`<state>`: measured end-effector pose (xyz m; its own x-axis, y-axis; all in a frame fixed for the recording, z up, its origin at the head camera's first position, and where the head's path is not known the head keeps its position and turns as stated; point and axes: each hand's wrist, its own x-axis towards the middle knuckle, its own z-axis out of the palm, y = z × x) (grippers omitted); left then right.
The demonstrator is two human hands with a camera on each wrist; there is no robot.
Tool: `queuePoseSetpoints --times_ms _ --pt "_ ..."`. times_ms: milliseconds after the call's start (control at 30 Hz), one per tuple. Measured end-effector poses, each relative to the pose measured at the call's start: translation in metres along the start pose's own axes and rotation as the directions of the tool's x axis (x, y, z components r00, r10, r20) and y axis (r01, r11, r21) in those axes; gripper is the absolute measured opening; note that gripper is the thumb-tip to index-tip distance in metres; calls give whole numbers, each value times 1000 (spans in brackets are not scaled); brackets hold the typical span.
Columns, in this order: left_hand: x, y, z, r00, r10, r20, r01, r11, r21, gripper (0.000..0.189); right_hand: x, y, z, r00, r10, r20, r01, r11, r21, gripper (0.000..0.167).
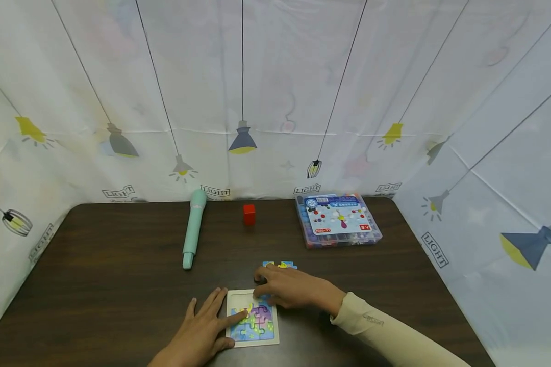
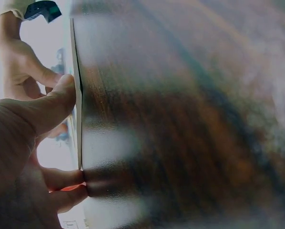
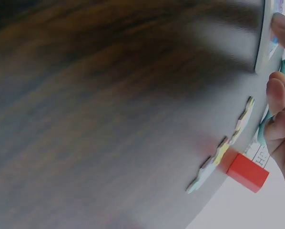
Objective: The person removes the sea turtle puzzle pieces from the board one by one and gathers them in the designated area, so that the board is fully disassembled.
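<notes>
A small jigsaw puzzle point(image 1: 252, 326) in blue, purple and yellow lies in a pale tray point(image 1: 252, 344) near the front of the table; bare tray shows at its upper left. My left hand point(image 1: 197, 329) spreads at the tray's left side, with the index finger resting on the pieces and the thumb by the lower left edge. Over the tray's upper right corner is my right hand point(image 1: 294, 288), its fingers bent down beside a bit of blue puzzle. Whether it pinches a piece is hidden. Loose puzzle pieces point(image 1: 286, 264) lie just beyond that hand.
A red block point(image 1: 249, 215) stands toward the back of the dark table point(image 1: 119, 285). Left of it lies a mint-green wand-like object point(image 1: 194, 229). A clear plastic case point(image 1: 340, 221) with a printed label sits at the back right. Patterned curtains point(image 1: 275, 92) border the table.
</notes>
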<state>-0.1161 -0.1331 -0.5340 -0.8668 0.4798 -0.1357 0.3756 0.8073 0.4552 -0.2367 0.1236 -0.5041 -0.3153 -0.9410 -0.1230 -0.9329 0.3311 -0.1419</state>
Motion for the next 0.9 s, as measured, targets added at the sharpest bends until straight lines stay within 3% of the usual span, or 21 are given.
queuePoseSetpoints --times_ms 200,367,500,600,733,900 --pt "0 0 0 1000 -9 6 9 1000 -3 60 3 -4 -4 1000 0 18 1 999 -32 31" --pt "0 0 0 1000 -14 12 14 1000 -7 60 0 -7 -5 1000 -10 -16 10 999 -35 26" --pt "0 0 -1 1000 -11 3 11 1000 -2 60 -4 -8 -6 999 10 -50 -4 993 117 21" --pt "0 0 -2 1000 -9 0 9 1000 2 60 -11 -4 -6 995 37 -96 -10 963 271 15" --pt "1 0 -2 1000 -8 4 8 1000 2 60 -25 11 -12 978 124 -169 -51 924 379 13" --pt "0 0 -1 1000 -8 -1 8 1000 -4 60 -47 38 -23 954 263 -147 -202 921 334 11"
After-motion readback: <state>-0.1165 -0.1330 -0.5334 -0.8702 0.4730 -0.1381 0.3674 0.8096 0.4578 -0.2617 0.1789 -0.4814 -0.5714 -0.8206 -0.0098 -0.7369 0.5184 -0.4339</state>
